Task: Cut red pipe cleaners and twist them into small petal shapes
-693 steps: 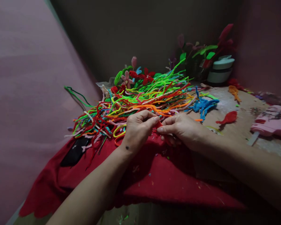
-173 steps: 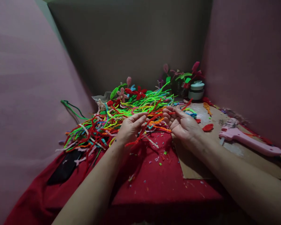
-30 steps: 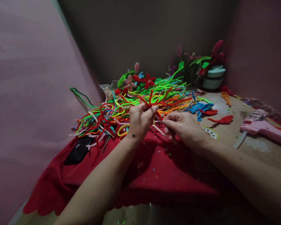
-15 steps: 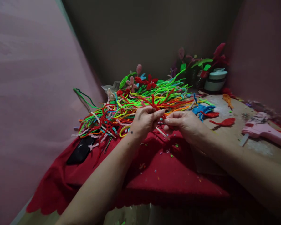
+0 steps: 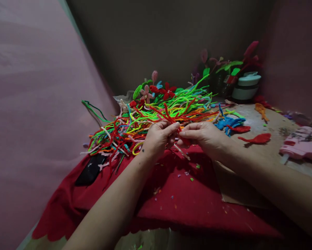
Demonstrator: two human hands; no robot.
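Observation:
Red fuzzy stems [image 5: 167,111] stick up from between the fingers of my left hand [image 5: 161,136], which pinches them between thumb and fingers. My right hand [image 5: 197,134] is closed on the same red piece, close beside the left fingertips. The join between the fingertips is partly hidden. Behind both hands spreads a heap of green, red, orange and white fuzzy stems [image 5: 182,104]. A pale stem [image 5: 182,152] lies just below the fingers.
A black phone [image 5: 91,170] lies on the red cloth [image 5: 197,208] at the left. Fuzzy flowers [image 5: 167,91] stand behind the heap. At the right are a blue fuzzy piece [image 5: 229,122], a red petal [image 5: 259,139], a pink glue gun [image 5: 302,147] and a lidded pot [image 5: 246,86].
The view has shifted slightly, so the right-side items sit farther right. Both hands keep hold of the red stems, whose raised ends now lean a little more to the left.

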